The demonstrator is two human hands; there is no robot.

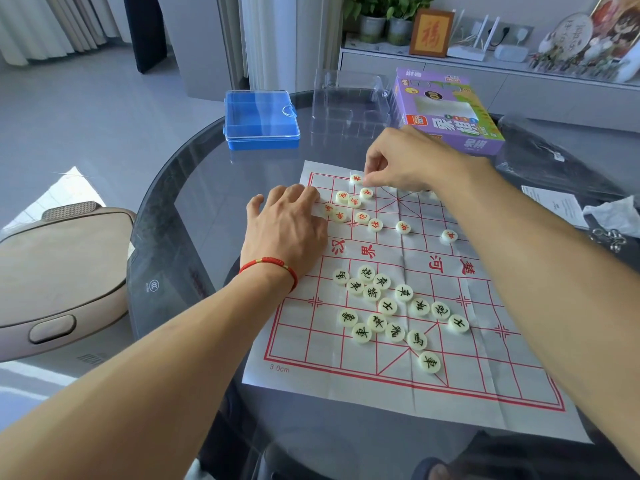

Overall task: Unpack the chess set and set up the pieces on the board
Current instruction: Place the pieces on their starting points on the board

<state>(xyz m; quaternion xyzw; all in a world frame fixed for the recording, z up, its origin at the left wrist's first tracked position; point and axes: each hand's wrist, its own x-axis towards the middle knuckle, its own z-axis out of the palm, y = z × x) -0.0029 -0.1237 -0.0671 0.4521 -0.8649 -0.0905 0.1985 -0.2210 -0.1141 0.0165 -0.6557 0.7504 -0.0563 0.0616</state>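
A white paper board (485, 368) with a red grid lies on the round glass table (180, 216). Several round cream pieces with black characters (388, 306) sit bunched on its near half. Red-lettered pieces (360, 209) are scattered on the far half. My right hand (412, 161) hovers over the far edge, its fingertips pinching or touching a red piece (356, 179) on the back line. My left hand (287, 226) lies flat with fingers spread on the board's far left corner, touching a piece (329, 208).
A blue plastic case (261, 119) with a clear lid stands at the table's back. A clear plastic insert (349, 98) and the purple game box (446, 109) sit behind the board. Papers, a dark bag and keys lie at right. A beige seat (62, 271) stands left.
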